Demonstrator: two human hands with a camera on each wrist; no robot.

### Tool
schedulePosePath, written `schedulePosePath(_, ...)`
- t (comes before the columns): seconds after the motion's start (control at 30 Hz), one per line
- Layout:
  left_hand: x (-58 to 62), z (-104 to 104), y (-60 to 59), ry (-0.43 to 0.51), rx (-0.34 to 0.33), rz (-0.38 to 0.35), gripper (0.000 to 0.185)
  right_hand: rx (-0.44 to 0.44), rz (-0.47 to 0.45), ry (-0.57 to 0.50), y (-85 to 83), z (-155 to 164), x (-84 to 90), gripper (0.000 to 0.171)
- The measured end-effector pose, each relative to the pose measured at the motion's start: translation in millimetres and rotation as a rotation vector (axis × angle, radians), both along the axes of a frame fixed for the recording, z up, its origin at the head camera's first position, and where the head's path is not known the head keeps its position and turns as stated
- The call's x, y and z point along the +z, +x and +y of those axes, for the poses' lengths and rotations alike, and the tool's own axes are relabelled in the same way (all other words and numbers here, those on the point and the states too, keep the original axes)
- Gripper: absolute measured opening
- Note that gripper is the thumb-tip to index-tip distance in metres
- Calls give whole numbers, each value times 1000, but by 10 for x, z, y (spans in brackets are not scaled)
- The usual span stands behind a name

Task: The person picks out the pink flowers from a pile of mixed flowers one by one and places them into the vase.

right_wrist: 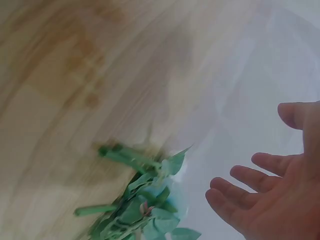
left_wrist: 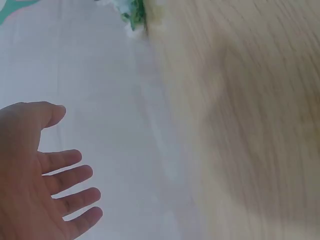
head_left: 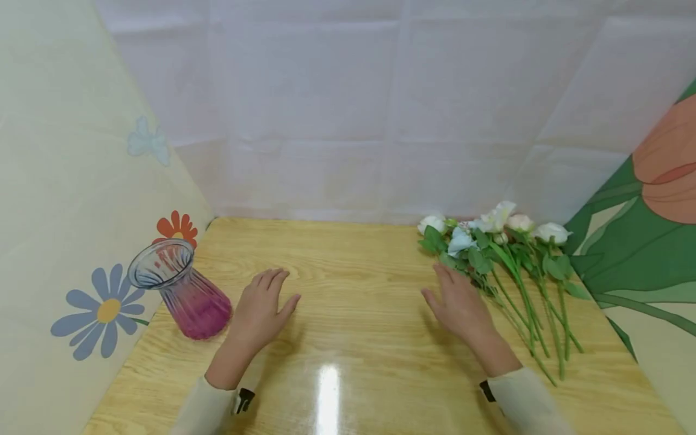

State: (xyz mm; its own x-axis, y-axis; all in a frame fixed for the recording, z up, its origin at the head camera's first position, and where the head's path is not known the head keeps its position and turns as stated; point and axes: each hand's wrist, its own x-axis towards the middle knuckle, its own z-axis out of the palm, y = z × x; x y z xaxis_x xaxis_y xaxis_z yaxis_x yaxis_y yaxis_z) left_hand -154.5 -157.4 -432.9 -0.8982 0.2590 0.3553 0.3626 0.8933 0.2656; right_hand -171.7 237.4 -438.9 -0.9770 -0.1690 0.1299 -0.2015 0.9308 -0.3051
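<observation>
Head view: my left hand (head_left: 262,309) lies flat beside the tilted pink glass vase (head_left: 185,291) at the bench (head_left: 353,338) left, right hand (head_left: 459,305) spread, empty, touching the white-flower bunch (head_left: 500,254) lying far right; left wrist: fingers (left_wrist: 70,180) wide; right wrist: fingers (right_wrist: 250,182) relaxed near blurred leaves (right_wrist: 145,210).

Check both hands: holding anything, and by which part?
Nothing is held. The left hand is open beside the ribbed purple glass vase; the right hand is open beside the white artificial flowers with green stems, fingers spread.
</observation>
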Motion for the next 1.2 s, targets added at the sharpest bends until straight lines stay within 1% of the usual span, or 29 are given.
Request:
schedulePosePath(0.17,51,-145,95,58,21,94,49,-25,-6,-7,27,121,9,64)
schedulePosePath(0.43,101,-439,259,165,84,349,42,-51,-36,-40,34,297,11,60)
schedulePosePath(0.5,122,-507,290,189,104,398,39,-58,-43,-35,25,332,14,60)
schedulePosePath(0.57,145,-569,327,214,135,423,36,-68,-57,-40,18,363,13,60)
schedulePosePath(0.67,169,-666,398,251,207,432,31,-78,-71,-51,16,400,10,61)
schedulePosePath(0.8,160,-819,492,301,313,454,26,-90,-90,-52,26,431,-9,62)
schedulePosePath(0.9,142,-936,542,328,384,461,27,-97,-105,-50,39,456,-25,61)
schedulePosePath(1.1,141,-1102,605,372,534,362,34,-110,-130,-62,56,514,-39,64)
schedulePosePath(1.2,156,-1158,610,398,588,319,38,-113,-141,-69,49,532,-40,64)
